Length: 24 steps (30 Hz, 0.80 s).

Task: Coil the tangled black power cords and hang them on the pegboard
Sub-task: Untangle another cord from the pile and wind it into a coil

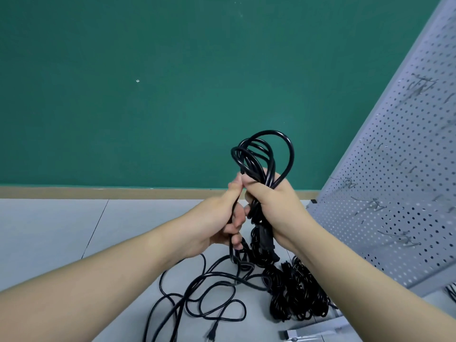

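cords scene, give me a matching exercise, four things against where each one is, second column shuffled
Things:
1. coiled cord
2. loose cord
3. pegboard
4. bundled cords

Places:
a. leaning at the right
b. in a dark heap on the floor below the right forearm
c. held up in both hands
d. sprawled on the floor below the left forearm

Pairs: 1-c, 2-d, 3-a, 4-b

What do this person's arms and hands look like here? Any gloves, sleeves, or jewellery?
Both arms are bare as far as the picture shows: no sleeves reach into view. The left hand and right hand wear no gloves, and no rings, watch or wristbands can be seen. The fingernails look short and unpainted. No markings or tattoos show on either forearm.
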Available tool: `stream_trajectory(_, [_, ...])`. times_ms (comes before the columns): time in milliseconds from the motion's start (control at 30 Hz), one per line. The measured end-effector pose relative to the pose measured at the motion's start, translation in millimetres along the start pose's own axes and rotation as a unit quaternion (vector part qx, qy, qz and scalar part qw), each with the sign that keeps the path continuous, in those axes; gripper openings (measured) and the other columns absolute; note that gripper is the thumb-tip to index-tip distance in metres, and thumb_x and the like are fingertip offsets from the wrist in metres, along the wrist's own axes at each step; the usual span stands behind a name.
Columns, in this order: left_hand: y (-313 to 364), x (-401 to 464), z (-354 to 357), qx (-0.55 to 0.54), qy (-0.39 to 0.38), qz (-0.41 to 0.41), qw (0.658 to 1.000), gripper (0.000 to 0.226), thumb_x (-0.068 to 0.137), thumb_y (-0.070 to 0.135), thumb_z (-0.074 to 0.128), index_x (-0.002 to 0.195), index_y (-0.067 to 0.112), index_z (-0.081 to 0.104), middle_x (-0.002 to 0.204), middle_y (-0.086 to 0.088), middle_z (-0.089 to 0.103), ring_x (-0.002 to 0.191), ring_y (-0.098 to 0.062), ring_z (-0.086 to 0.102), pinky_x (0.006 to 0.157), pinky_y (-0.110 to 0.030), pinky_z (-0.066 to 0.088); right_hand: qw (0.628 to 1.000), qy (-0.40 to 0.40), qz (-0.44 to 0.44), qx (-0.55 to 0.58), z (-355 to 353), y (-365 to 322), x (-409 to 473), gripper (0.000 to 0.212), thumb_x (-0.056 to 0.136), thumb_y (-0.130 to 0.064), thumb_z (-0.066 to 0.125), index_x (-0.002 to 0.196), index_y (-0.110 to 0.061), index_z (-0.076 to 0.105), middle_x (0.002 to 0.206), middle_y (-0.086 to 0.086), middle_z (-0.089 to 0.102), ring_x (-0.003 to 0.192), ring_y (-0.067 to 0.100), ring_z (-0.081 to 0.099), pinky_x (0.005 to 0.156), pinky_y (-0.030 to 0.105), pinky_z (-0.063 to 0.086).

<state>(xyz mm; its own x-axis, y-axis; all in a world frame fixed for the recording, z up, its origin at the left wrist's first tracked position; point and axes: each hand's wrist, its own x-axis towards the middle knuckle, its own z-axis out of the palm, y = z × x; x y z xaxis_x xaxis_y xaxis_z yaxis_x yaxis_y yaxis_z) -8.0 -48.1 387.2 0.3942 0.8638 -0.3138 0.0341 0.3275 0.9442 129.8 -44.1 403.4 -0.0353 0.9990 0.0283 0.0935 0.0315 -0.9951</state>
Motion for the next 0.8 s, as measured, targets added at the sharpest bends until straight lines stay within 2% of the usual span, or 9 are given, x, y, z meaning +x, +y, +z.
stream_trajectory(67, [-5, 0, 4, 0.001, -0.010, -0.005, 1.000, 0.078, 0.087, 0.085, 0.031, 0.054, 0.016, 0.044, 0.054, -0.003, 0.027, 0.048, -0.020, 0.038, 0.074, -0.040, 0.053, 1.000, 0.003, -0.017, -0.013, 1, -2, 1, 0.018, 0.102, -0.014, 0.060, 0.089, -0.002, 0.058, 0.068, 0.008, 0.051, 0.055, 0.024, 0.043, 0.053, 0.035, 0.036])
stream_trajectory(133, [-12, 1, 7, -0.024, -0.021, 0.015, 0.999, 0.072, 0.092, 0.080, 0.033, 0.066, 0.015, 0.049, 0.057, -0.001, 0.029, 0.050, -0.019, 0.035, 0.070, -0.036, 0.049, 1.000, 0.019, -0.023, 0.004, 1, -7, 3, 0.020, 0.104, -0.012, 0.057, 0.084, -0.010, 0.058, 0.069, 0.010, 0.058, 0.053, 0.025, 0.054, 0.056, 0.038, 0.045])
stream_trajectory(233, [-19, 2, 7, -0.018, -0.033, 0.071, 0.997, 0.056, 0.107, 0.056, 0.030, 0.085, 0.009, 0.053, 0.059, 0.001, 0.034, 0.053, -0.019, 0.039, 0.076, -0.039, 0.043, 0.988, 0.026, 0.000, 0.154, -8, -17, 9, 0.019, 0.106, -0.008, 0.054, 0.088, -0.007, 0.060, 0.071, 0.006, 0.061, 0.068, 0.021, 0.067, 0.068, 0.040, 0.062])
stream_trajectory(300, [-20, 0, 4, 0.051, -0.020, 0.090, 0.994, 0.053, 0.108, 0.052, 0.028, 0.088, 0.010, 0.052, 0.060, 0.002, 0.037, 0.055, -0.019, 0.040, 0.076, -0.039, 0.040, 0.969, 0.016, 0.036, 0.243, -16, -21, 11, 0.015, 0.105, -0.007, 0.054, 0.092, -0.006, 0.061, 0.074, 0.006, 0.062, 0.066, 0.020, 0.065, 0.068, 0.041, 0.063])
stream_trajectory(433, [-22, -4, -2, 0.192, -0.003, 0.106, 0.976, 0.050, 0.107, 0.053, 0.031, 0.081, 0.015, 0.051, 0.054, 0.014, 0.039, 0.054, -0.012, 0.036, 0.065, -0.033, 0.035, 0.935, -0.019, 0.076, 0.346, -24, -20, 17, 0.011, 0.105, -0.006, 0.048, 0.095, -0.010, 0.052, 0.073, 0.000, 0.054, 0.057, 0.012, 0.045, 0.057, 0.028, 0.050])
stream_trajectory(500, [-21, -7, -3, 0.273, 0.020, 0.129, 0.953, 0.050, 0.108, 0.050, 0.031, 0.077, 0.017, 0.052, 0.052, 0.015, 0.043, 0.050, -0.004, 0.037, 0.059, -0.028, 0.034, 0.926, -0.008, 0.076, 0.369, -26, -21, 20, 0.012, 0.105, -0.006, 0.047, 0.094, -0.010, 0.051, 0.071, -0.001, 0.050, 0.057, 0.012, 0.040, 0.054, 0.025, 0.044])
stream_trajectory(567, [-20, -11, -6, 0.352, 0.035, 0.146, 0.924, 0.050, 0.108, 0.048, 0.029, 0.075, 0.016, 0.049, 0.061, 0.012, 0.046, 0.053, -0.004, 0.039, 0.057, -0.023, 0.035, 0.928, 0.023, 0.063, 0.367, -31, -23, 24, 0.015, 0.104, -0.006, 0.049, 0.090, -0.010, 0.051, 0.069, 0.000, 0.048, 0.057, 0.013, 0.038, 0.052, 0.025, 0.042])
stream_trajectory(700, [-17, -16, -19, 0.440, 0.061, 0.183, 0.877, 0.047, 0.105, 0.052, 0.036, 0.078, 0.014, 0.043, 0.063, 0.008, 0.043, 0.055, -0.010, 0.035, 0.056, -0.030, 0.033, 0.943, 0.092, 0.045, 0.316, -47, -26, 31, 0.018, 0.102, -0.008, 0.057, 0.084, -0.010, 0.054, 0.069, 0.002, 0.050, 0.057, 0.014, 0.043, 0.052, 0.027, 0.045])
stream_trajectory(800, [-13, -17, -29, 0.547, 0.087, 0.277, 0.785, 0.033, 0.105, 0.047, 0.040, 0.087, 0.022, 0.052, 0.060, 0.009, 0.045, 0.059, -0.010, 0.043, 0.052, -0.024, 0.030, 0.967, 0.109, 0.037, 0.227, -53, -22, 34, 0.019, 0.101, -0.011, 0.062, 0.084, -0.011, 0.054, 0.069, 0.002, 0.050, 0.055, 0.014, 0.047, 0.056, 0.029, 0.046])
